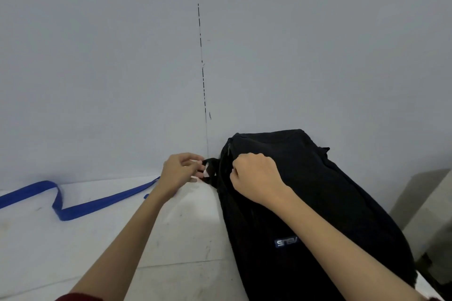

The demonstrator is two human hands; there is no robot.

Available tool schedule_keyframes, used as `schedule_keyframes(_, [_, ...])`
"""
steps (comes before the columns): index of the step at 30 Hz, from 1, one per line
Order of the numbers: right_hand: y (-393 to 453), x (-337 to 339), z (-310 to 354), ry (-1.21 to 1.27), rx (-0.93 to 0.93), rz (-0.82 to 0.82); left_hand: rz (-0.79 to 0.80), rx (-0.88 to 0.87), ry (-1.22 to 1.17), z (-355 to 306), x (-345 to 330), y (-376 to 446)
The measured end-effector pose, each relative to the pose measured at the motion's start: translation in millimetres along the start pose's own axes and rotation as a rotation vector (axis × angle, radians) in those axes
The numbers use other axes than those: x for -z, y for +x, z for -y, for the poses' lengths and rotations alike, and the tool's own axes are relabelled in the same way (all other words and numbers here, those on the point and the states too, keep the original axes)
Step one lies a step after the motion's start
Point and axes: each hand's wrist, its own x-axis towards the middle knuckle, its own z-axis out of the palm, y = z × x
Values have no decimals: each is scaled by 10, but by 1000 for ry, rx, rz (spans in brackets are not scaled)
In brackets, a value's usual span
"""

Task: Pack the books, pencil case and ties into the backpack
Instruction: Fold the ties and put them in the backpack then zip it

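A black backpack (305, 203) is seen lying on a white table (110, 239), its top end pushed up against a pale grey wall (122, 56). The bag stretches from the wall toward the lower right of the view, and a small blue logo patch (286, 242) is visible on its upper face. The bag appears closed along the edge that can be seen.

Both bare forearms are extended forward from the bottom of the view. The left hand (182, 171) is held just beside the top left corner of the bag, wrist straight, fingers curled. A black loop or strap (212, 168) at the bag's top is pinched between the thumb and fingertips, and pale nails are seen against the dark fabric.

The right hand (255, 178) is laid over the upper left edge of the bag, knuckles up, fingers folded tightly under. Something small at the bag's seam is gripped there, likely a zip pull, though the piece itself is hidden by the fingers. The right forearm is angled across the bag from the lower right.

A blue tie (73, 205) is left lying flat in a zigzag on the table, well to the left of the bag, its near end running behind the left wrist. A dark red sleeve (73, 297) edge is glimpsed at the bottom. A beige object (425, 208) stands at the right.
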Motion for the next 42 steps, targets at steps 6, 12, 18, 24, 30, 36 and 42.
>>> schedule_keyframes(6, [340,-467,621,248,95,98,-200,161,397,794,878,-88])
schedule_keyframes(12, [715,-1197,1325,429,129,451,-142,282,751,1502,1867,-257])
schedule_keyframes(18, [1066,-1566,2136,460,195,473,8,178,1154,1800,2410,-189])
schedule_keyframes(24, [1343,-1718,2857,525,244,469,51,-105,852,1501,2707,-59])
schedule_keyframes(30, [1594,-1176,2883,839,-3,130,156,8,859,1255,3268,32])
schedule_keyframes(36, [1625,-306,2445,911,-241,-212,124,45,265,823,3426,-6])
schedule_keyframes(42, [1478,362,2110,945,-299,-415,241,-64,-175,-379,3230,-24])
